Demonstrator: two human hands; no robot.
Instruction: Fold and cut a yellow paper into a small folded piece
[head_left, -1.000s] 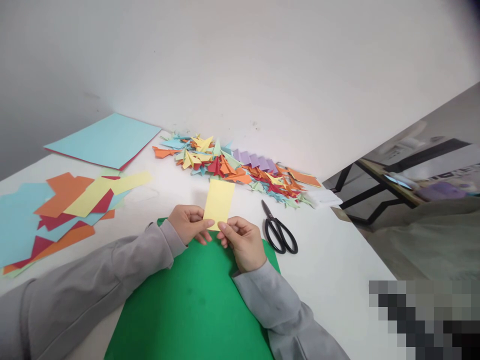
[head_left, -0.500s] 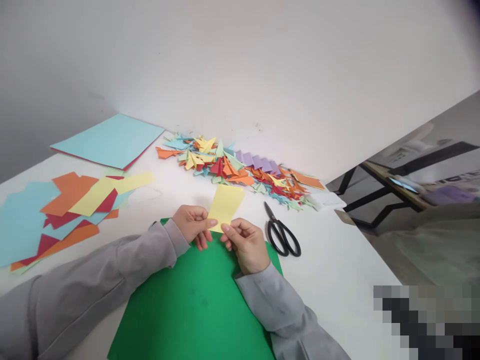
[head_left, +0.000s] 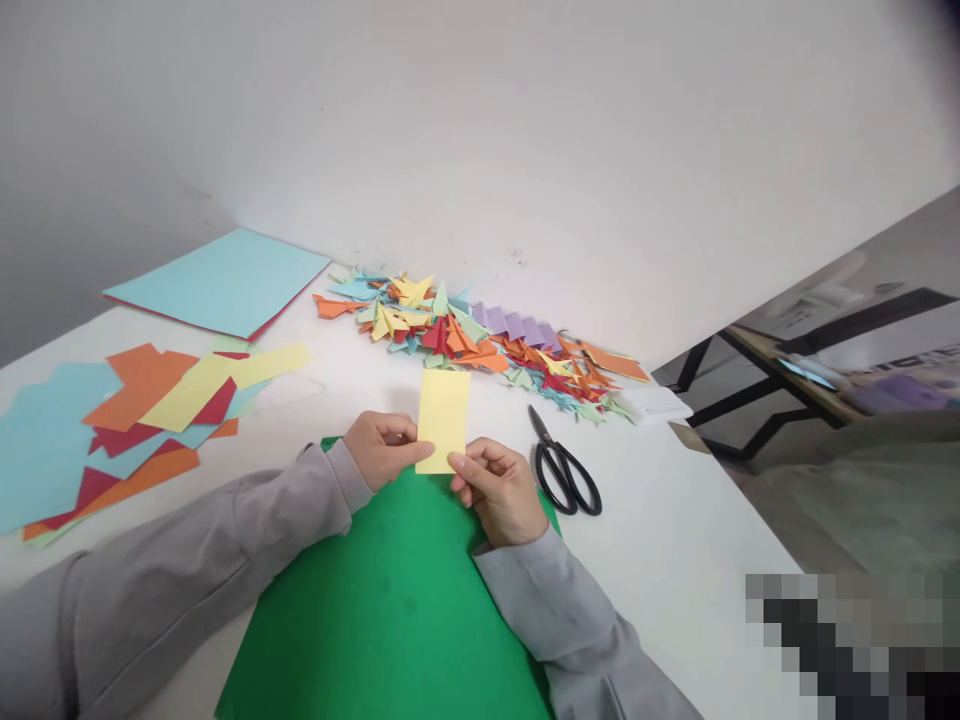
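Note:
A small yellow rectangle of paper (head_left: 442, 415) is held upright above the far edge of a green sheet (head_left: 397, 600). My left hand (head_left: 381, 448) pinches its lower left edge, thumb on the front. At the lower right corner, my right hand (head_left: 499, 488) grips it between thumb and curled fingers. The fingers behind the paper are partly hidden. Black-handled scissors (head_left: 562, 465) lie to the right of my right hand, blades pointing away from me.
A long pile of folded paper planes (head_left: 442, 325) in many colours runs along the wall. Loose coloured paper pieces (head_left: 150, 400) overlap at the left, with a light blue sheet (head_left: 225, 280) behind them. The white table (head_left: 660, 540) ends at a slanting right edge.
The yellow paper has turned from a rightward slant to nearly upright and faces me more squarely. My right hand has shifted slightly right; my left fingers have drawn in behind the paper.

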